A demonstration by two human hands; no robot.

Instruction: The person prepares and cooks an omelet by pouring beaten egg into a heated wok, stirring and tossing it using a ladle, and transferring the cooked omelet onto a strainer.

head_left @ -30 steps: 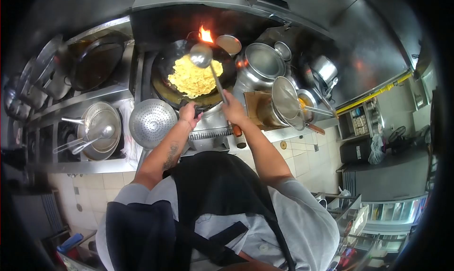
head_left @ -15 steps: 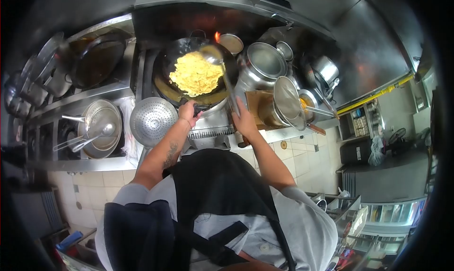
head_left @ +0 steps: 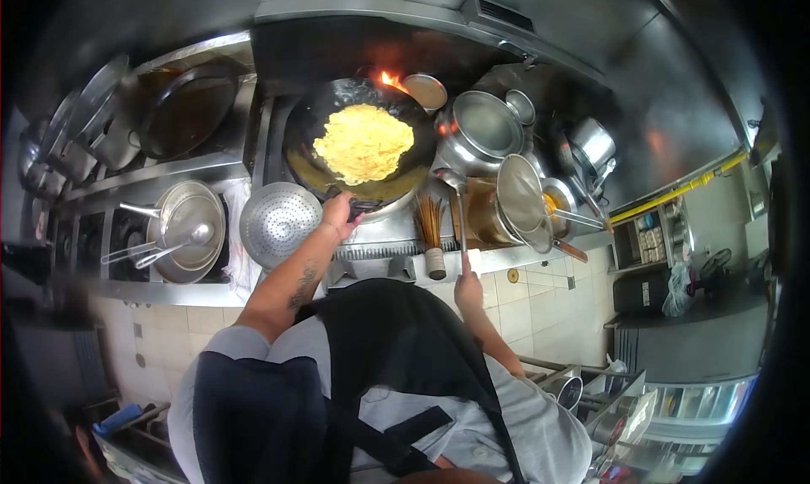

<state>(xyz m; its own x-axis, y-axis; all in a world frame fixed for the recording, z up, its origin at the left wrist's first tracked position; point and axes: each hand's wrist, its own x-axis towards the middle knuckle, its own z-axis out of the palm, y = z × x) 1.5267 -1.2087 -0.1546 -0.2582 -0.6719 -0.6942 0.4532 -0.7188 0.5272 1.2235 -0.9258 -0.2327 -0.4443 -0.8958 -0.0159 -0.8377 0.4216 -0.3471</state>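
Note:
A black wok (head_left: 304,165) sits tilted on the burner with a mass of yellow egg (head_left: 363,142) in it. Flames (head_left: 391,81) show at its far rim. My left hand (head_left: 340,214) is closed on the wok's near handle, over a dark cloth. My right hand (head_left: 468,292) is wrapped round the handle of a metal ladle (head_left: 451,178), whose bowl hangs to the right of the wok, clear of the egg. A bamboo brush (head_left: 434,239) lies between the wok and the ladle.
A perforated strainer (head_left: 281,224) lies left of my left hand. Further left are stacked strainers (head_left: 187,249) and a black pan (head_left: 187,113). At the right stand a metal pot (head_left: 488,123), a mesh sieve (head_left: 519,193) and a steel container (head_left: 485,214). A bowl (head_left: 424,91) stands behind the wok.
My right hand has drawn back toward my body, and the ladle has left the wok. The brush now shows. The wok looks more tilted, and the flames are larger.

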